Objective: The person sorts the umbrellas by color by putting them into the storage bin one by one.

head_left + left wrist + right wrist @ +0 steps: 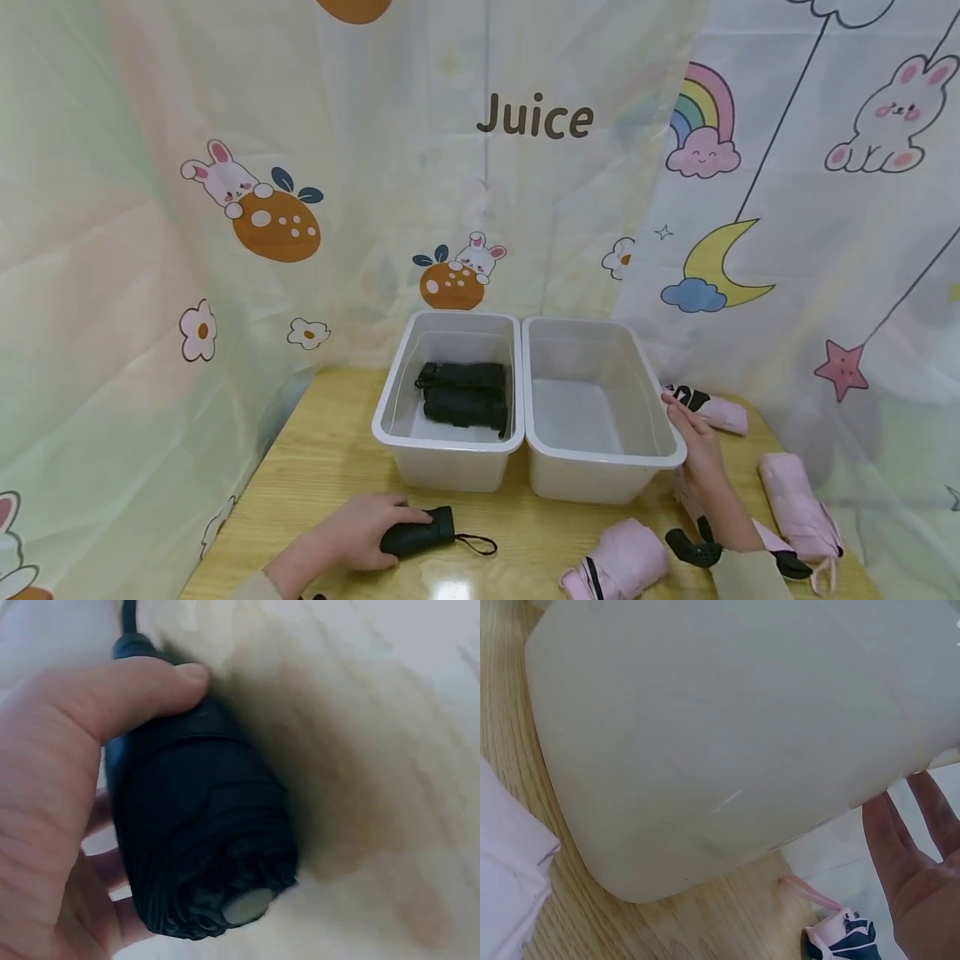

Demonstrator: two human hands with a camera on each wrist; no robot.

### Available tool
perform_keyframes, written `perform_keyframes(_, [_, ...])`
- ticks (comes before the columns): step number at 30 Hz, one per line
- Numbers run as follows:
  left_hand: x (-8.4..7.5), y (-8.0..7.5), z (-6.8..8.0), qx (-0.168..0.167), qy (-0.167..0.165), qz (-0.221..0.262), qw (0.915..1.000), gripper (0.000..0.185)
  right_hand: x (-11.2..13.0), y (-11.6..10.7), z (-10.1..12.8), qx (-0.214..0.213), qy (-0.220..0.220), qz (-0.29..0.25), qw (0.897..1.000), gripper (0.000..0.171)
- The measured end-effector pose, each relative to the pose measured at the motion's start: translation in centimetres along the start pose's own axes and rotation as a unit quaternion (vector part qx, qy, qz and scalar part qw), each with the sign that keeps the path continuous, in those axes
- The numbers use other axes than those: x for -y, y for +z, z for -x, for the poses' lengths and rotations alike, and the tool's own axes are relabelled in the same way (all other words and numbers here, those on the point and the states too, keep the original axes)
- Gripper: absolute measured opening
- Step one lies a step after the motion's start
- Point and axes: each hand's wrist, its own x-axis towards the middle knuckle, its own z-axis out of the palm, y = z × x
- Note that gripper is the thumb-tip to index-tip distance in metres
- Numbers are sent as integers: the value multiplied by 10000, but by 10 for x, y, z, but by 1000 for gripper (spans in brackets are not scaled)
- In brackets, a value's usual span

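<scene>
My left hand (371,529) grips a black folded umbrella (416,537) low over the table at front left. In the left wrist view the thumb lies across the black umbrella (199,802), near its strap end, with fingers around the far side. My right hand (701,446) is at the right white bin (592,479); in the right wrist view its straight fingers (889,840) touch the bin (705,750) near the rim. Inside the left white bin (453,467) lie black folded umbrellas (465,396). The right bin's visible floor is bare.
Several pink folded umbrellas lie on the wooden table (315,467): one at front (622,558), another at right (798,504), one behind the right hand (723,414), and another partly hidden under the right forearm. A printed curtain (540,208) hangs behind the bins.
</scene>
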Motion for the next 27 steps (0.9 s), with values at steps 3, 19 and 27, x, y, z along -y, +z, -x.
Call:
perform_keyframes(3, [-3,-15,2,35,-26,117,9999,67,2,1,-3,66,25,20,10000,50])
perform_keyframes(19, [-59,-141,-5,-273,568,395,9972,69,4,0,-7,-76,244,-176,9995,40])
perform_keyframes(27, [-49,-180,-19,-638,814,526,9932,70,4,0,-5,-168,275,-209,9993,36])
